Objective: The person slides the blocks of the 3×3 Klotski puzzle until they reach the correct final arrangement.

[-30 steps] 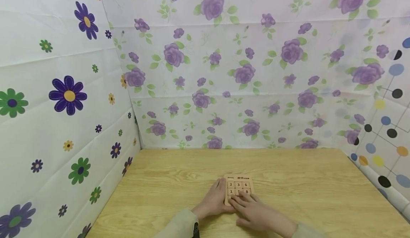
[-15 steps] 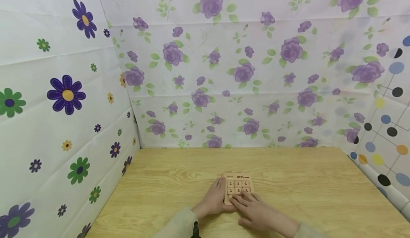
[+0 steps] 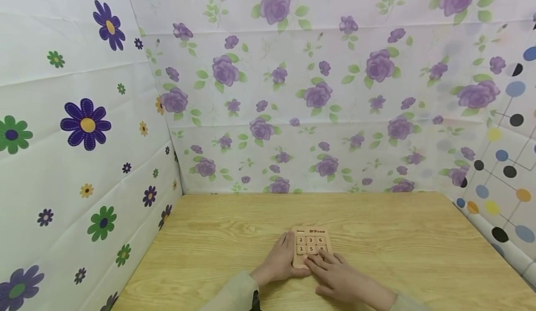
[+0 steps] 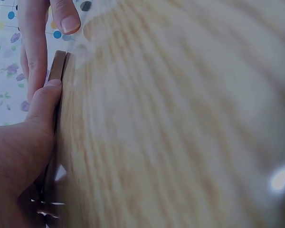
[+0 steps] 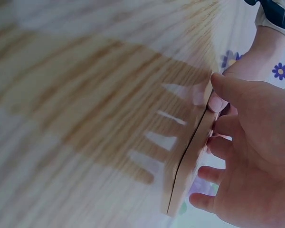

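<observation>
On tabletop (image 3: 209,229), left hand (image 3: 279,260) clamped on number puzzle (image 3: 311,242), right hand (image 3: 336,275) atop, fingers outstretched

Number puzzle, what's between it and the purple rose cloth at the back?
Only bare wooden tabletop lies between the number puzzle and the purple rose cloth, as the head view shows.

Your number board (image 3: 299,260) is light tan with dark brown digits. You face a yellowish wood-grain worktop (image 3: 377,227); beyond its far edge, white rose cloth (image 3: 289,111) bears purple blooms and green leaves. Past the left edge, white daisy cloth (image 3: 83,166) shows purple, green and orange; past the right, dotted cloth (image 3: 508,187) mixes blue, black, yellow, orange.
</observation>
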The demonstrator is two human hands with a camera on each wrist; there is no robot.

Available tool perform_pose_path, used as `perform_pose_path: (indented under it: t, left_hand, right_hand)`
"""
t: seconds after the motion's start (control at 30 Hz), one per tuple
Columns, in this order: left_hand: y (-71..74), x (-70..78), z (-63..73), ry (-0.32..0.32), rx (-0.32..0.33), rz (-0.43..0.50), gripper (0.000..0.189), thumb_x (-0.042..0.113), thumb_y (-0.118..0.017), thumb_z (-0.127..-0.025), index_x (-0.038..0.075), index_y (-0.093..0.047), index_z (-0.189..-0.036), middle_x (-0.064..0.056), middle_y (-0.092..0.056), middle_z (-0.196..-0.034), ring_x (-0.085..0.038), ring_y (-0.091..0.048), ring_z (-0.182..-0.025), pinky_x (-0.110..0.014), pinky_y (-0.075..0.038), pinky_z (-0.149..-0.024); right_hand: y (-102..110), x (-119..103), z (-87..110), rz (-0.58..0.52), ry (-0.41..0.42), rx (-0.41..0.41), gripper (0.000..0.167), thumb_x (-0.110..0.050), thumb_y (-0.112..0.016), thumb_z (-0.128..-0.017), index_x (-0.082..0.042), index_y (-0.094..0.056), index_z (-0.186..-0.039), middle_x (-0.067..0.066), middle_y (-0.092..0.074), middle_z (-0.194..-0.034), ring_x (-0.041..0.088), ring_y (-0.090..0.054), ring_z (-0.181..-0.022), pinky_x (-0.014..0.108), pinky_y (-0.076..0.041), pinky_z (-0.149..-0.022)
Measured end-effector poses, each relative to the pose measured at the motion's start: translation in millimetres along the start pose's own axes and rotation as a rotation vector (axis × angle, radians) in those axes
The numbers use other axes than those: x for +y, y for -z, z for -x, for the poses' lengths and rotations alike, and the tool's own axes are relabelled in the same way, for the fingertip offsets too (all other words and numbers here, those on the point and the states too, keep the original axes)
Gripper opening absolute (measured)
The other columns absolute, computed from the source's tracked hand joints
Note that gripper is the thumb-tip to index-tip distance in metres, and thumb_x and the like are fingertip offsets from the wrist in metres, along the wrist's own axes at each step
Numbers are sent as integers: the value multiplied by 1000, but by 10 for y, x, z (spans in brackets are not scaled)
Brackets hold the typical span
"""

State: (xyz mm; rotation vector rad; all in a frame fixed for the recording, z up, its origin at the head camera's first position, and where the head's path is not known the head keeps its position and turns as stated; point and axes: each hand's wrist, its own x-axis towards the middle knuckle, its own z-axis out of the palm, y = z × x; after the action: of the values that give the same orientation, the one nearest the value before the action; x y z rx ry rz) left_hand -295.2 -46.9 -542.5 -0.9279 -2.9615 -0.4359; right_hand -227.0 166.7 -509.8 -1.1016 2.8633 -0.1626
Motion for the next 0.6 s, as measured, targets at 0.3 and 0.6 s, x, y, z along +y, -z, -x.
perform_pose_path:
  t: [0.3,0.6]
  left_hand:
    - [1,12,17,6,-3,-1,120,70,-64,-77,-12,-16,-149,-30,-23,-155,-37,-25,-146,-44,-25,-120]
    - [6,6,12,0,-19,-4,119,72,-60,-78,-11,-15,-150,-30,-21,-156,-37,-23,-146,-44,-24,-120]
  right_hand:
    - [1,35,52,-17,-3,7,68,-50,-49,-96,-16,-32,-152,8,-35,-156,41,-31,-142,65,-33,-107]
    - [0,76,89,-26,-12,8,68,-50,-49,-96,-16,-31,-152,7,-34,-157,40,-30,-143,64,-33,-108]
